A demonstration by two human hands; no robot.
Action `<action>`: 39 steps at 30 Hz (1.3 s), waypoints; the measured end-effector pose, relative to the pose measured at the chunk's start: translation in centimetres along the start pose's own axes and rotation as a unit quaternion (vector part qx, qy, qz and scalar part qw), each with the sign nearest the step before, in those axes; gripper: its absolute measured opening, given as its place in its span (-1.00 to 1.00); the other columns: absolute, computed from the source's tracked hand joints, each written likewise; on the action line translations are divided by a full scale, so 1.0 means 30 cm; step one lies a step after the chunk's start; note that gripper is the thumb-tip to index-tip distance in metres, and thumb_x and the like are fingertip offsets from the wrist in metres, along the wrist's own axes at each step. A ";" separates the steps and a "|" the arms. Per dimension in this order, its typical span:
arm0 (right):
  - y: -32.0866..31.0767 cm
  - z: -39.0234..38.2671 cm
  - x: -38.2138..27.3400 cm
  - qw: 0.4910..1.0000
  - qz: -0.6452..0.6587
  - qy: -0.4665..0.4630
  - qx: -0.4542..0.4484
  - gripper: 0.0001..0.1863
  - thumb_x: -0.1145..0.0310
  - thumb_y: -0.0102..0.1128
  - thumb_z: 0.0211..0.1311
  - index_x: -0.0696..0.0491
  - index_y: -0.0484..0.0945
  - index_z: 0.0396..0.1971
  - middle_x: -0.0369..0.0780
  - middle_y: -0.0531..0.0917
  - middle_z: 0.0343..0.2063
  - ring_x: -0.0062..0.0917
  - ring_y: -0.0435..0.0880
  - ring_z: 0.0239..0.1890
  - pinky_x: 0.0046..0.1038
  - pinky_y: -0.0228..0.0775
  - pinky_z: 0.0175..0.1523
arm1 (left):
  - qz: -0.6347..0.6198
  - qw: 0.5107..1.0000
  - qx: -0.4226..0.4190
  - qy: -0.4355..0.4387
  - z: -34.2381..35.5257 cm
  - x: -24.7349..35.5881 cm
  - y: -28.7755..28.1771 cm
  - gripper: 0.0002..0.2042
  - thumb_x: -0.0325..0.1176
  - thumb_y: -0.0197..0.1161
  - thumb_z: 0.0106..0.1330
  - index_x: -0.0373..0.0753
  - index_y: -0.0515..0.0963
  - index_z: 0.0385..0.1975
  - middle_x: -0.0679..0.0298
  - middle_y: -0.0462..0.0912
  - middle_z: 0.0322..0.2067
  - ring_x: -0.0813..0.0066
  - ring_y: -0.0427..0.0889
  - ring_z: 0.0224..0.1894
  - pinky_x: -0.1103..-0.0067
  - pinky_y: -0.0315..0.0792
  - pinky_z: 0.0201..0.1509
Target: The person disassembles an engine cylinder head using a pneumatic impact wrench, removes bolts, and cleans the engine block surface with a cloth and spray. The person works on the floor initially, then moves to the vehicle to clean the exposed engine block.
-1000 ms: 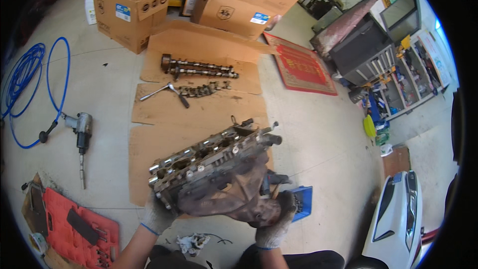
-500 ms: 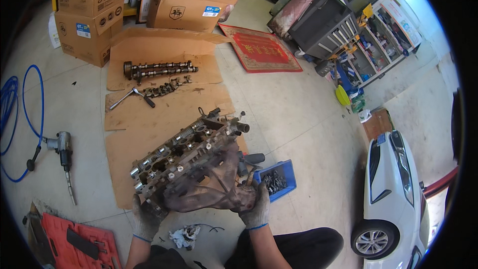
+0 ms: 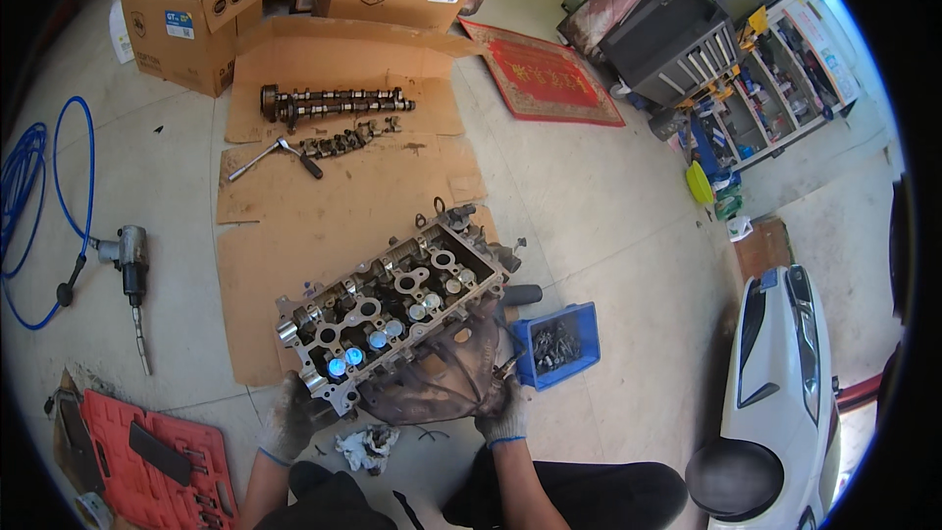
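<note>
A metal engine cylinder head (image 3: 388,296) lies slantwise before me over the cardboard's near edge, its open valve side facing up. On its near side sits a rusty brown exhaust manifold (image 3: 442,373). My left hand (image 3: 292,420), in a grey-white work glove, grips the head's near left end, with its fingers partly hidden beneath. Also gloved, my right hand (image 3: 504,416) is closed round the manifold's right end. A crumpled dirty white rag (image 3: 367,449) lies on the floor between my forearms.
A blue bin (image 3: 587,342) of bolts stands right of the head. Camshafts (image 3: 339,103) and a ratchet (image 3: 280,149) lie on the cardboard (image 3: 294,240). At left are an air impact wrench (image 3: 132,265), a blue hose (image 3: 74,206) and a red tool case (image 3: 118,442); a white car (image 3: 785,373) is at right.
The cylinder head has tipped away from me, so its valve side now faces up and the manifold has swung lower. Both hands keep their hold. The whole view has shifted slightly.
</note>
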State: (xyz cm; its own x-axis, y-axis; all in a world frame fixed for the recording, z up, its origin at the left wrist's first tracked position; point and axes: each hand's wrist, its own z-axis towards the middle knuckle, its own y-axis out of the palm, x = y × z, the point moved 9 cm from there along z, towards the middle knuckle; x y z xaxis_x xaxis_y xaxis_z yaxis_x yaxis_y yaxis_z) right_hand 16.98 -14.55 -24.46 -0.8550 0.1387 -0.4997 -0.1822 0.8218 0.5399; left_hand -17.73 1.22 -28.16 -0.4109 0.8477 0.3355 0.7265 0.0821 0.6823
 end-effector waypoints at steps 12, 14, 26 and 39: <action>-0.228 0.166 0.121 0.998 0.035 0.055 0.005 -0.47 -0.08 -0.24 0.52 -0.10 0.45 0.26 -0.19 0.58 0.24 -0.19 0.54 0.27 0.00 0.32 0.40 | -0.003 0.996 -0.011 -0.085 -0.016 -0.251 0.036 -0.68 -0.32 0.14 0.45 -0.19 0.47 0.16 0.19 0.61 -0.06 0.31 0.65 -0.13 0.21 0.63 -0.02; -0.230 0.177 0.132 0.997 0.040 0.058 0.011 -0.48 -0.08 -0.23 0.52 -0.10 0.47 0.22 -0.18 0.58 0.23 -0.18 0.54 0.26 0.03 0.33 0.39 | 0.044 0.991 -0.026 -0.121 -0.027 -0.286 0.057 -0.69 -0.31 0.24 0.42 -0.17 0.49 0.12 0.26 0.62 -0.14 0.37 0.64 -0.18 0.27 0.62 -0.03; -0.226 0.075 -0.172 0.675 -0.595 -0.355 0.254 -0.73 0.37 0.17 0.39 0.18 0.61 -0.03 -0.08 0.75 -0.18 -0.30 0.75 -0.16 -0.33 0.59 0.00 | 0.575 0.793 -0.122 0.162 0.071 -0.284 0.059 -0.55 -0.10 0.24 0.47 -0.17 0.41 0.23 0.28 0.56 0.08 0.44 0.63 0.03 0.38 0.64 0.01; 0.522 0.155 -1.059 0.591 -0.563 -0.557 0.155 -0.68 0.35 0.24 0.35 0.22 0.63 -0.01 -0.10 0.77 -0.20 -0.40 0.74 -0.18 -0.36 0.60 -0.01 | 0.226 0.969 0.099 -0.002 0.007 -0.256 -0.052 -0.58 -0.15 0.29 0.34 -0.27 0.51 0.08 0.03 0.68 -0.17 0.17 0.71 -0.13 0.34 0.60 -0.09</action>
State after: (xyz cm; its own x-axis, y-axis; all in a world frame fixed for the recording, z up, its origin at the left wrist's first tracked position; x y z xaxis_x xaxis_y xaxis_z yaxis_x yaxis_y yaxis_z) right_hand 43.55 -3.52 -3.27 0.6038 -0.4566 -0.6534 -0.0856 0.7778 -0.6226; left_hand -15.58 -5.31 -31.93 -0.0244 0.8226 0.5680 0.9236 -0.1988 0.3277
